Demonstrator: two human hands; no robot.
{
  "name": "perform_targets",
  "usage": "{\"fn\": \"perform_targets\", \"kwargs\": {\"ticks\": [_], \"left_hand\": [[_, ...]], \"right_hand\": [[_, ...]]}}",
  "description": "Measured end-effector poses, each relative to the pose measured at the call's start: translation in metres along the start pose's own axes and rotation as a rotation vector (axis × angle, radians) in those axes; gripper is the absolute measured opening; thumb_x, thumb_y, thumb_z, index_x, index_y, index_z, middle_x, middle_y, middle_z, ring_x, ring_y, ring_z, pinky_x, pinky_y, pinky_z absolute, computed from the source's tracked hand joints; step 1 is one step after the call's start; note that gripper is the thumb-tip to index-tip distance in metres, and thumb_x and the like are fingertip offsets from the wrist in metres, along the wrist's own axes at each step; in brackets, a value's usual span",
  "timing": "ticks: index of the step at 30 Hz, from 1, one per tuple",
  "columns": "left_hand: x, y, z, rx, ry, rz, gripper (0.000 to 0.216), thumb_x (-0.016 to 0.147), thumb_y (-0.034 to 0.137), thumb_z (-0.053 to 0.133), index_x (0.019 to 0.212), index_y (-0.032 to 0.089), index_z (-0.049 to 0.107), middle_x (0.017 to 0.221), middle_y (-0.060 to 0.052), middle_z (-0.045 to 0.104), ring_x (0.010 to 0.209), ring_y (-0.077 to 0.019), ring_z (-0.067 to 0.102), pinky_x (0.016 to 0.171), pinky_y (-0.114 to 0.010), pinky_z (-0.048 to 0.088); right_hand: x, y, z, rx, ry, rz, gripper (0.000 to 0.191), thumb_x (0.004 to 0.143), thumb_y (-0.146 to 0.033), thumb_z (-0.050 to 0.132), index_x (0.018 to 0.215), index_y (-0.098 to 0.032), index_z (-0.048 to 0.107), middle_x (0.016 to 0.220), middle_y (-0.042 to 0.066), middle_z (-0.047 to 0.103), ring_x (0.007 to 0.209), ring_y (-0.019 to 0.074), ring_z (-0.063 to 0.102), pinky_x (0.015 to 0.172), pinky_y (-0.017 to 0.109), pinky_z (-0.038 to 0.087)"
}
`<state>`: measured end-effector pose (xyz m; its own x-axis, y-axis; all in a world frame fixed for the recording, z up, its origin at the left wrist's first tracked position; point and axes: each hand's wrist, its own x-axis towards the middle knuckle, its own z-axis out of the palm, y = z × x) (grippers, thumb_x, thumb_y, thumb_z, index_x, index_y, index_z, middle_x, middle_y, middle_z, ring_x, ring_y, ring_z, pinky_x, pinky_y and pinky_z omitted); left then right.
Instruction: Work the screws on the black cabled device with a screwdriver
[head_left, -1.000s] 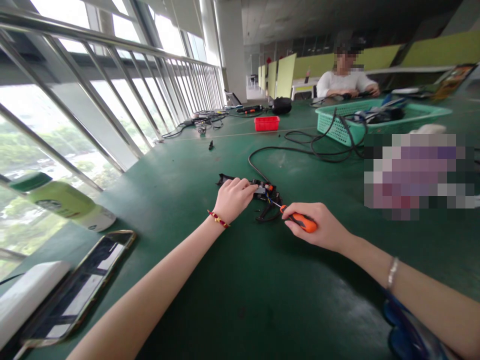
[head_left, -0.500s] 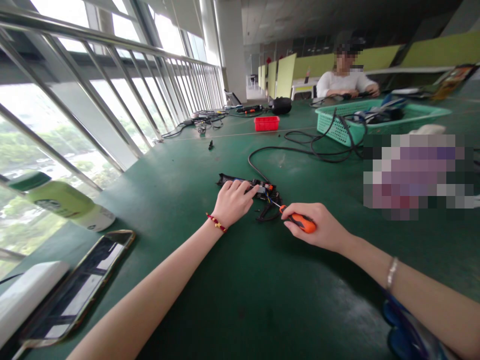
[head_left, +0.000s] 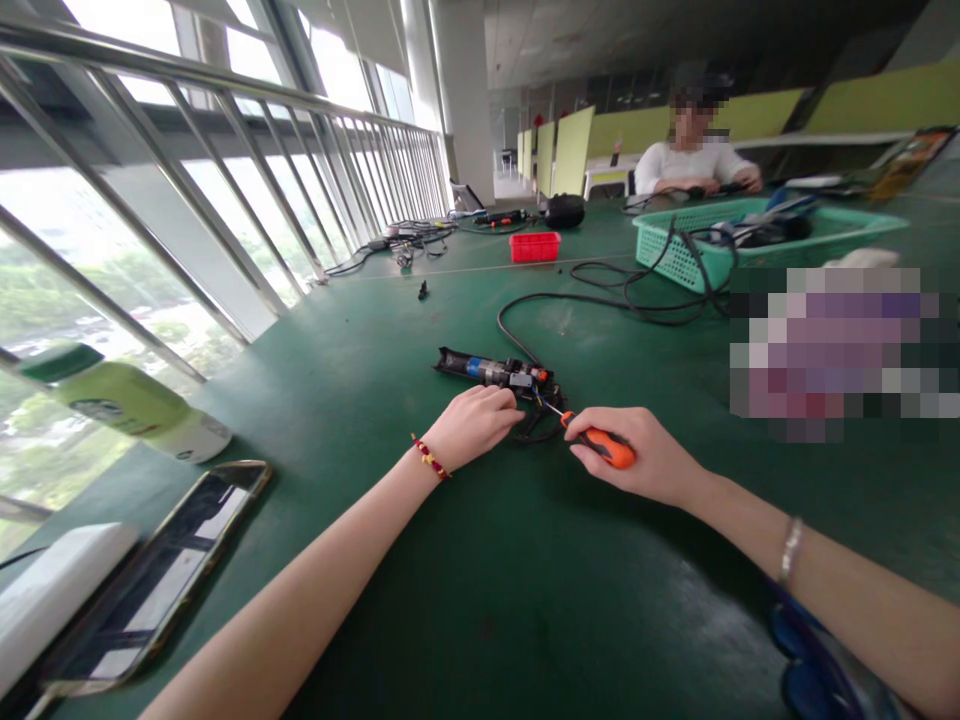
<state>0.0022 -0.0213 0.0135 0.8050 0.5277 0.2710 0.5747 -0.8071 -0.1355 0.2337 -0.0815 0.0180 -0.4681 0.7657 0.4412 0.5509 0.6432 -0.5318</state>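
An opened black corded device lies on the green table, its blue and grey inner parts and thin wires showing. My right hand is closed round the orange and black handle of a screwdriver. The screwdriver's shaft points left, its tip in among the wires at the device's right end. My left hand, a red bracelet at its wrist, is at the near side of the device with fingers curled together. Whatever its fingertips pinch, if anything, is hidden.
A black cable runs from the device towards a green basket of tools at the right. Behind stands a small red basket. A phone and a bottle lie at the left. Across the table sits a person.
My left hand has slid off the top of the device to its near side, baring the blue and grey parts, and its fingers have curled. My right hand and the screwdriver are almost still.
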Motion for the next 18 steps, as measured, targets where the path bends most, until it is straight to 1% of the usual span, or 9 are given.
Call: {"fn": "perform_targets", "kwargs": {"ticks": [3, 6, 11, 13, 16, 18], "left_hand": [[0.002, 0.002, 0.001, 0.018, 0.008, -0.017, 0.021, 0.089, 0.019, 0.044, 0.094, 0.020, 0.065, 0.090, -0.005, 0.061, 0.080, -0.0155, 0.055, 0.072, -0.028, 0.041], [0.004, 0.005, 0.002, -0.013, 0.035, -0.088, 0.017, 0.088, 0.019, 0.046, 0.089, 0.019, 0.063, 0.089, -0.004, 0.062, 0.081, -0.0160, 0.055, 0.073, -0.028, 0.041], [0.004, 0.007, 0.004, -0.158, 0.082, -0.168, 0.012, 0.083, 0.014, 0.050, 0.085, 0.019, 0.060, 0.087, -0.003, 0.063, 0.083, -0.0156, 0.057, 0.075, -0.026, 0.044], [0.006, 0.006, 0.004, -0.208, 0.153, -0.199, 0.014, 0.082, 0.014, 0.050, 0.090, 0.019, 0.061, 0.086, -0.002, 0.063, 0.081, -0.0151, 0.058, 0.076, -0.026, 0.045], [0.014, 0.004, 0.001, -0.241, 0.305, -0.258, 0.023, 0.085, 0.015, 0.048, 0.104, 0.018, 0.060, 0.089, -0.004, 0.062, 0.084, -0.0157, 0.058, 0.077, -0.028, 0.046], [0.021, 0.003, 0.000, -0.246, 0.369, -0.279, 0.022, 0.086, 0.016, 0.047, 0.102, 0.019, 0.062, 0.092, -0.004, 0.062, 0.086, -0.0159, 0.057, 0.078, -0.029, 0.046]], "right_hand": [[0.000, -0.001, 0.000, -0.003, 0.043, 0.006, 0.008, 0.077, -0.021, 0.056, 0.082, -0.020, 0.061, 0.080, 0.001, 0.068, 0.069, 0.0131, 0.062, 0.067, 0.024, 0.046], [0.000, -0.002, 0.000, 0.001, 0.138, 0.029, 0.008, 0.078, -0.020, 0.055, 0.081, -0.020, 0.062, 0.080, 0.001, 0.069, 0.069, 0.0134, 0.062, 0.067, 0.024, 0.046], [0.000, -0.005, -0.002, -0.008, 0.264, 0.046, 0.010, 0.079, -0.021, 0.053, 0.078, -0.020, 0.062, 0.070, 0.000, 0.067, 0.055, 0.0114, 0.058, 0.056, 0.023, 0.043], [0.000, -0.006, -0.003, -0.021, 0.289, 0.042, 0.010, 0.079, -0.021, 0.053, 0.076, -0.019, 0.063, 0.066, 0.000, 0.066, 0.052, 0.0106, 0.056, 0.053, 0.023, 0.042], [0.000, -0.007, -0.003, -0.022, 0.313, 0.044, 0.011, 0.079, -0.021, 0.052, 0.075, -0.019, 0.062, 0.063, -0.001, 0.065, 0.051, 0.0104, 0.055, 0.051, 0.023, 0.041], [0.000, -0.007, -0.003, -0.021, 0.328, 0.046, 0.013, 0.080, -0.021, 0.051, 0.073, -0.019, 0.062, 0.063, 0.000, 0.065, 0.051, 0.0107, 0.056, 0.051, 0.023, 0.042]]}}
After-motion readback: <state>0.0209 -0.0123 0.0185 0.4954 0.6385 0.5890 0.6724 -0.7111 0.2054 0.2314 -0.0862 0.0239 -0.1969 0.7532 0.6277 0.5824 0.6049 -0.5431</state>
